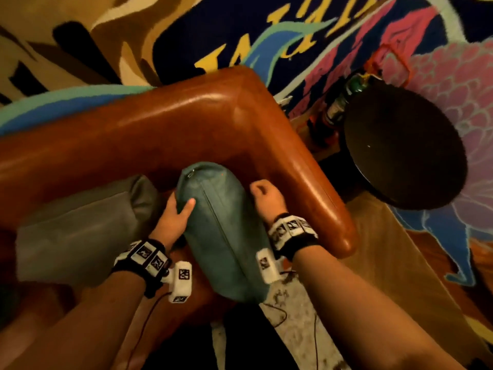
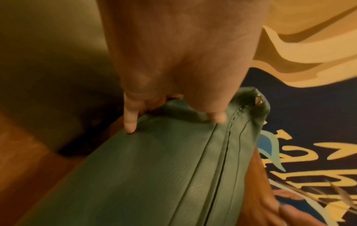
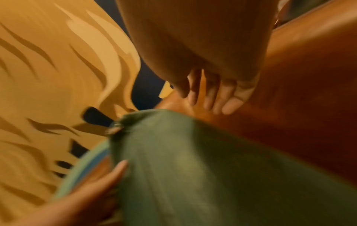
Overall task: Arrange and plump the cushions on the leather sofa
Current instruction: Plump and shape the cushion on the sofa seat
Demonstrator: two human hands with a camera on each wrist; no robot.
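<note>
A teal cushion [image 1: 224, 236] [image 2: 154, 175] [image 3: 193, 168] stands on edge in the corner of the brown leather sofa [image 1: 160, 124], zip seam facing up. My left hand [image 1: 173, 212] [image 2: 154, 85] presses its left side with straight fingers, the thumb laid over the top near the seam. My right hand [image 1: 262, 194] [image 3: 208, 94] hovers at the cushion's right side, between it and the sofa's armrest [image 1: 306, 169]. Its fingers hang loosely curled and hold nothing. A grey cushion [image 1: 80, 231] [image 2: 48, 61] lies against the backrest just left of the teal one.
A round black side table [image 1: 405, 145] stands beyond the armrest, with a green bottle [image 1: 338, 102] behind it. A brightly patterned rug [image 1: 240, 28] fills the area behind the sofa. Thin cables [image 1: 277, 316] trail near the seat's front edge.
</note>
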